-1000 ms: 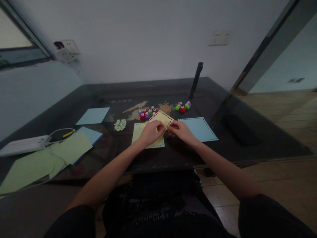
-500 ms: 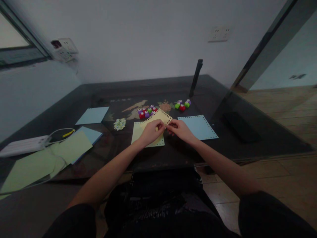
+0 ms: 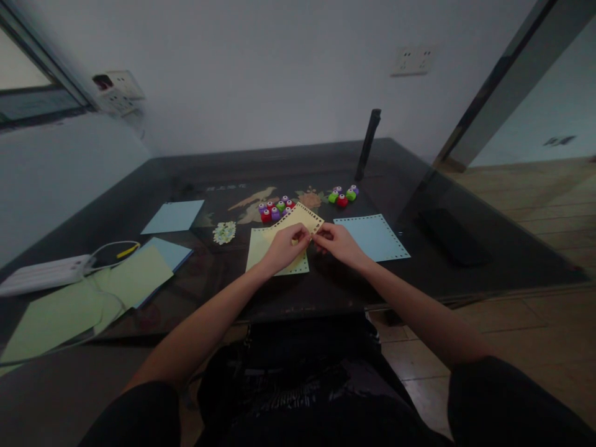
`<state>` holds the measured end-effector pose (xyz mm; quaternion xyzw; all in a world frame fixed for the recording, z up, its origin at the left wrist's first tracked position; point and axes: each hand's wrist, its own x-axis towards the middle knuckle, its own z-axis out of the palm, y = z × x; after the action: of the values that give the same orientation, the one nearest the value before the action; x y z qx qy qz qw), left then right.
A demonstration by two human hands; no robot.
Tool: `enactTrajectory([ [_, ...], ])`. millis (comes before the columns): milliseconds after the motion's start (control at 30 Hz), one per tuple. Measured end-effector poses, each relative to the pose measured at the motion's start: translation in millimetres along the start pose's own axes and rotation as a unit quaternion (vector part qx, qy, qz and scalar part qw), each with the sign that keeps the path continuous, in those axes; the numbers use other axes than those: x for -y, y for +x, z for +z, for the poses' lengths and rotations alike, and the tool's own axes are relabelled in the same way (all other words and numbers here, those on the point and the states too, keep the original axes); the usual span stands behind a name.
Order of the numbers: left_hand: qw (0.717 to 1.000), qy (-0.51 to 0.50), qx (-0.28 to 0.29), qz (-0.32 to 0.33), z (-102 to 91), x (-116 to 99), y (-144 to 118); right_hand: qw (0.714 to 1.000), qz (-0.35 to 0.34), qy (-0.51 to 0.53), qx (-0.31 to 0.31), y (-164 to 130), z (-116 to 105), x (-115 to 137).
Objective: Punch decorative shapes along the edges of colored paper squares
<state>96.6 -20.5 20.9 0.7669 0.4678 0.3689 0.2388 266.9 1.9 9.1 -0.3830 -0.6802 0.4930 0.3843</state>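
My left hand (image 3: pixel 284 246) and my right hand (image 3: pixel 339 243) together pinch a yellow paper sheet (image 3: pixel 298 218) with a punched border, held tilted just above the dark table (image 3: pixel 326 285). Something small and yellow shows under my left fingers; I cannot tell what it is. Under the held sheet lies a pale green punched sheet (image 3: pixel 259 245). A light blue punched sheet (image 3: pixel 372 236) lies flat to the right of my right hand. Beyond the hands sit two clusters of small craft punches, one red, purple and green (image 3: pixel 276 210), the other green, red and purple (image 3: pixel 343 196).
A pile of paper bits (image 3: pixel 224 232) lies left of the sheets. Blue sheets (image 3: pixel 173 216) and green sheets (image 3: pixel 69 304) cover the left side, beside a white power strip (image 3: pixel 44 272) with cables. A black upright bar (image 3: pixel 367 144) stands at the back, a dark flat object (image 3: pixel 451 236) at right.
The view shifted slightly. Both hands stay on the yellow sheet with only a small adjustment of the fingers.
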Motion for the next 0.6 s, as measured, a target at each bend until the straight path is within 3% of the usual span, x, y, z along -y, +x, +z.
enactTrajectory([
  [600, 0.994, -0.094, 0.044, -0.037, 0.7, 4.1, 2.1, 0.998, 0.026, 0.057, 0.018, -0.8, 1.0, 0.3],
])
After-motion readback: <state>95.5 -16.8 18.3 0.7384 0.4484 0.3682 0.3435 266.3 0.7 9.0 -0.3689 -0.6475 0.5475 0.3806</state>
